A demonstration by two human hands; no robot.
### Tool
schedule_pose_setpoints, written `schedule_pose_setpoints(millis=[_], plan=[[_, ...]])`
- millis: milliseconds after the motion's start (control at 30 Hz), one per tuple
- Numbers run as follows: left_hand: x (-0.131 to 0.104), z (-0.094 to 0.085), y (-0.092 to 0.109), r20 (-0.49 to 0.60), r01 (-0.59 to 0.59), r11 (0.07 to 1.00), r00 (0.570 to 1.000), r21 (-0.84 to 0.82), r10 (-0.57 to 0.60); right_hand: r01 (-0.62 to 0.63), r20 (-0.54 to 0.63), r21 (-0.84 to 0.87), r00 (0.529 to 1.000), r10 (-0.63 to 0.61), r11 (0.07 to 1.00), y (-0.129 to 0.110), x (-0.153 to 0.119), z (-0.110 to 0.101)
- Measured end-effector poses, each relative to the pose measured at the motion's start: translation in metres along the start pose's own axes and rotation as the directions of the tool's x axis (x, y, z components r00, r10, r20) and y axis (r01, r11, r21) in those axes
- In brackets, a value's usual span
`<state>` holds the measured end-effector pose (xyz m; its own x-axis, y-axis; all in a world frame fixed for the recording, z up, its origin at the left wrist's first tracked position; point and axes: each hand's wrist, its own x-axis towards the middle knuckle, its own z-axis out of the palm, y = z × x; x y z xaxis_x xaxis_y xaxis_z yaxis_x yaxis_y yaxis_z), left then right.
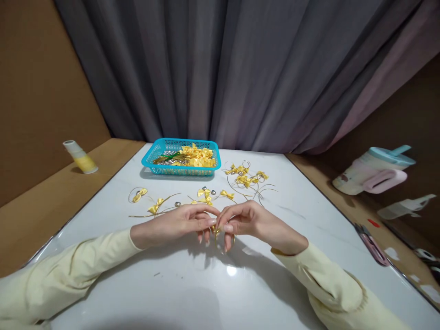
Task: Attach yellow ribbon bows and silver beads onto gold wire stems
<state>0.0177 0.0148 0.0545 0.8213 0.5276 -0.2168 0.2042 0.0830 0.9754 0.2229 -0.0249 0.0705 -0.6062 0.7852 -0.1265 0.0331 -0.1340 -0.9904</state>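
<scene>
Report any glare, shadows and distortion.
Head view: a small glare spot shines on the glossy white tabletop; head view: soft shadows lie below the left hand and right hand; head view, toward the sides: the lidded cup and yellow spool tilt outward, likely lens distortion.

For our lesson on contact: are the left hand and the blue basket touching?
Apart: the head view plainly shows white tabletop between the left hand and the blue basket.
</scene>
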Motion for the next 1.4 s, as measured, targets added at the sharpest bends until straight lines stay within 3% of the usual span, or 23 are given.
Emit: schedule_pose_setpoints(millis=[133, 300, 400, 467, 600, 667, 867, 1000, 1133, 1300, 1400], plan=[[-0.003, -0.002, -0.001, -0.072, -0.009, 1.0, 0.997, 0.006, 0.009, 0.003, 0.01, 0.019, 1.0, -0.003, 1.0, -0.004, 0.0, 0.0], [-0.006, -0.002, 0.004, -0.199, -0.007, 0.988, 0.979, 0.152, 0.037, -0.055, -0.008, -0.006, 0.998, 0.055, 0.998, -0.006, -0.003, -0.002], [-0.008, -0.002, 0.004, -0.27, -0.084, 0.937, 0.945, 0.34, 0.183, -0.086, -0.031, -0.052, 0.996, 0.085, 0.995, -0.009, -0.004, -0.002], [-0.01, -0.002, 0.001, -0.29, -0.142, 0.827, 0.893, 0.544, 0.344, -0.088, -0.055, -0.158, 0.995, 0.081, 0.984, -0.01, -0.004, -0.001], [-0.012, -0.003, -0.006, -0.195, -0.185, 0.508, 0.773, 0.842, 0.604, -0.03, -0.163, -0.489, 0.985, -0.057, 0.872, -0.012, -0.005, 0.004], [-0.013, -0.003, -0.008, -0.12, -0.197, 0.389, 0.747, 0.9, 0.654, -0.019, -0.194, -0.606, 0.973, -0.124, 0.795, -0.012, -0.007, 0.007], [-0.01, -0.012, -0.001, -0.011, -0.151, 0.158, 0.687, 0.976, 0.727, -0.066, -0.268, -0.799, 0.929, -0.256, 0.598, -0.025, -0.031, 0.013], [-0.006, -0.013, 0.013, 0.116, -0.204, 0.025, 0.653, 0.979, 0.748, 0.011, -0.233, -0.8, 0.916, -0.327, 0.599, -0.039, -0.038, 0.018], [-0.005, -0.004, 0.029, 0.246, -0.31, -0.053, 0.625, 0.949, 0.741, 0.059, -0.275, -0.727, 0.888, -0.368, 0.684, -0.04, -0.026, 0.02], [-0.006, 0.003, 0.039, 0.321, -0.385, -0.088, 0.597, 0.919, 0.735, 0.152, -0.308, -0.642, 0.846, -0.435, 0.751, -0.035, -0.018, 0.018], [-0.007, 0.003, 0.039, 0.269, -0.403, 0.003, 0.617, 0.915, 0.739, 0.172, -0.327, -0.612, 0.834, -0.444, 0.772, -0.035, -0.019, 0.018]])
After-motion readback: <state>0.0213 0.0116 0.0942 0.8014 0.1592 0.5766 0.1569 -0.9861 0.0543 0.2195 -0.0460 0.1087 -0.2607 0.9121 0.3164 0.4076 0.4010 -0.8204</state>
